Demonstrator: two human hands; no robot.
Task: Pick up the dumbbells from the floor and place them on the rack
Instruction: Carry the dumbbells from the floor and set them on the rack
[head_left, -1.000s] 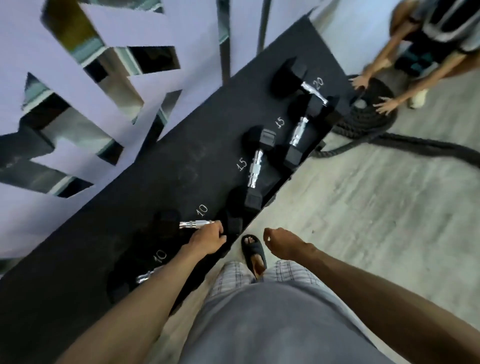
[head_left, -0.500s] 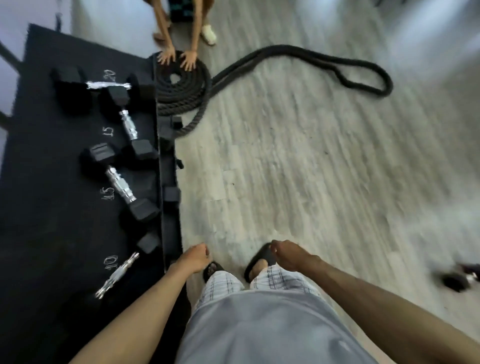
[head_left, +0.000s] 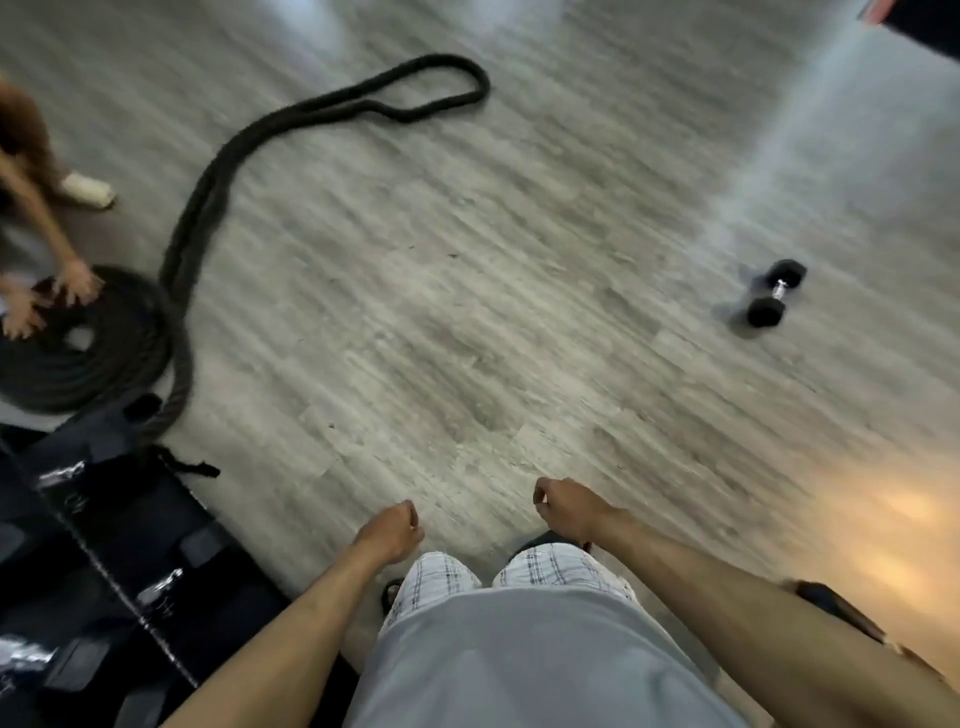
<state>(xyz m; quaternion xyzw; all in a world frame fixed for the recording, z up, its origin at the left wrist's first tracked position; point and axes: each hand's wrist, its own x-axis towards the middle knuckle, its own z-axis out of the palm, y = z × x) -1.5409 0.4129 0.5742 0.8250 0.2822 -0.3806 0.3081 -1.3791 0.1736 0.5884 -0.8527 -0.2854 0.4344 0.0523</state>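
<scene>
Left hand (head_left: 390, 530): hangs in front of the body near the bottom centre of the head view, fingers loosely curled, holding nothing.
Right hand (head_left: 571, 512): near the left one and slightly farther forward, fingers loosely curled with the thumb against them, likewise holding nothing.
Floor dumbbell (head_left: 776, 293): small, with black heads and a short chrome handle. It lies alone on the planks, ahead and far to the right, well apart from both hands.
Rack (head_left: 130, 519): black and low, filling the lower left corner just beside the left forearm. Its front edge runs diagonally.
Racked dumbbells (head_left: 162, 584): several black ones with chrome handles lie on it, and blur hides their markings.
Battle rope (head_left: 104, 358): thick and black, wound into a flat coil on the floor just beyond the rack's far end. A long tail runs up from the coil and ends in a loop near the top of the view.
Second person's hands (head_left: 78, 285): both rest on the coil's left side with fingers spread. A white shoe (head_left: 88, 189) sits on the floor beyond them.
Floor (head_left: 467, 312): grey wood-look planks, streaked by motion blur, with an orange glow at the lower right.
Clothing: plaid shorts (head_left: 441, 577) below a grey shirt (head_left: 519, 670). A dark sandal (head_left: 540, 540) shows beneath the right hand.
Lower right edge: a dark object (head_left: 831, 605) lies past the right forearm, too blurred to name.
</scene>
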